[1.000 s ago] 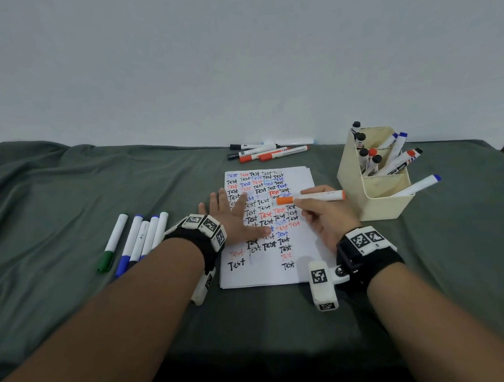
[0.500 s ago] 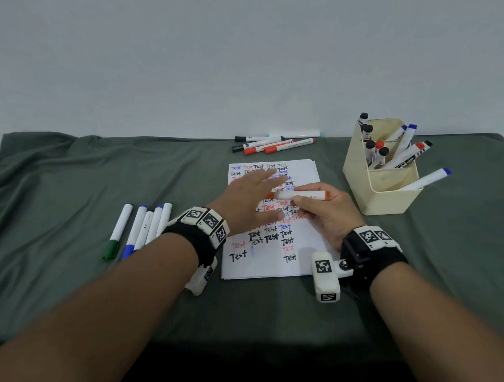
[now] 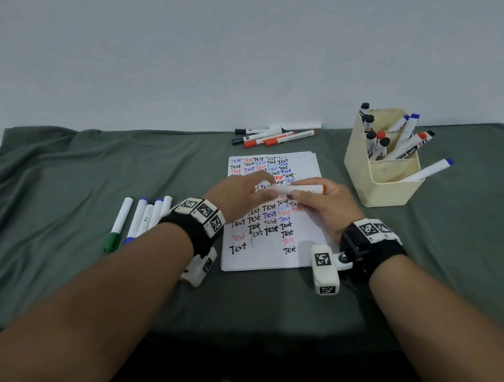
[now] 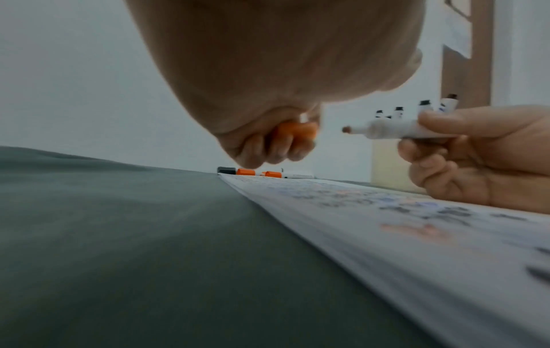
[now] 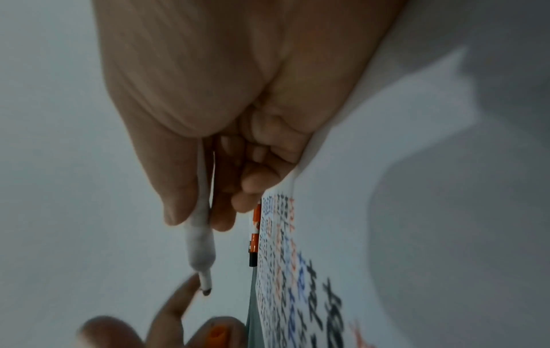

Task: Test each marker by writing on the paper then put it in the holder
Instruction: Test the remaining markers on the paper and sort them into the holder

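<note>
Lifted off the white sheet of paper (image 3: 301, 253) since a second ago, the left hand (image 3: 239, 198) was seen with fingers clamped on the pulled-off orange cap (image 4: 294, 131). Just above that paper, the white orange-ended marker (image 3: 302, 189) was gripped uncapped by the right hand (image 3: 325, 208), left of the cream plastic holder (image 3: 388, 191).

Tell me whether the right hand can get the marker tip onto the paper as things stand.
Probably yes. The right hand holds the uncapped orange marker just above the paper; the left hand grips the orange cap off to the side, not beneath the tip.
</note>
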Tool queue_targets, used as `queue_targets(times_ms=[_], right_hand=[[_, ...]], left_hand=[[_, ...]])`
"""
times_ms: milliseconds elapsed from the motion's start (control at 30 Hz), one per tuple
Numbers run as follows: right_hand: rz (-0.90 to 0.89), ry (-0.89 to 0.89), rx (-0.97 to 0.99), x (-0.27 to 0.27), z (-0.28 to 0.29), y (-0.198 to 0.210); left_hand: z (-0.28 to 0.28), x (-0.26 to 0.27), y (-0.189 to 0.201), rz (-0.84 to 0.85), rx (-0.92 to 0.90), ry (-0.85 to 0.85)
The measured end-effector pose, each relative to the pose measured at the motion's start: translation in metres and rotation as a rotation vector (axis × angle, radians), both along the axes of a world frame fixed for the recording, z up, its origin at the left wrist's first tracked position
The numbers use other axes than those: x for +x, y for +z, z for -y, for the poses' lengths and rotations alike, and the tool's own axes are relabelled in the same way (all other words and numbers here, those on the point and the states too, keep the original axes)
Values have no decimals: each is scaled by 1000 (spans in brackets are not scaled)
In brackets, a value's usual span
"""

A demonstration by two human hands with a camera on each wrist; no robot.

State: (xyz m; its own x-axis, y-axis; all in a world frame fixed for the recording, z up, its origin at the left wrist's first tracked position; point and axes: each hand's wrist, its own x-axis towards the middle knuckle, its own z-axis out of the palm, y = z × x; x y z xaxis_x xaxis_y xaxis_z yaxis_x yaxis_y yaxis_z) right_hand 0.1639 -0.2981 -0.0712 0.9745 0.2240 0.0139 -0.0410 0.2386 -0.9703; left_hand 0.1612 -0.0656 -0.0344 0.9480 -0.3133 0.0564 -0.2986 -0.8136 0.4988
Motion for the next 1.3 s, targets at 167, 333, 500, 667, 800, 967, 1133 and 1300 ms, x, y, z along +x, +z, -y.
queue_targets(times_ms=[167,333,500,667,800,967,1133,1300], right_hand=[[-23,-87,78,6,4,-4],[-11,-93,70,6,4,-5],[-17,-94,77,6,4,-3],[-34,-108,101,5,3,-2],[-105,-181,213,7,2,-2],[-112,-281,268,6,2,4],[-58,-412,241,4,2,7],[-37,-412,255,3,2,8]], left_hand=[[-22,8,-9,-5,-98,361],[-58,13,-9,115,62,611],[-72,20,-10,61,246,595],[-71,18,-12,20,134,622],[-66,14,-4,98,283,619],[-28,2,5,174,399,308],[4,-9,-11,-235,537,-46],[2,-8,-19,-355,576,-62]])
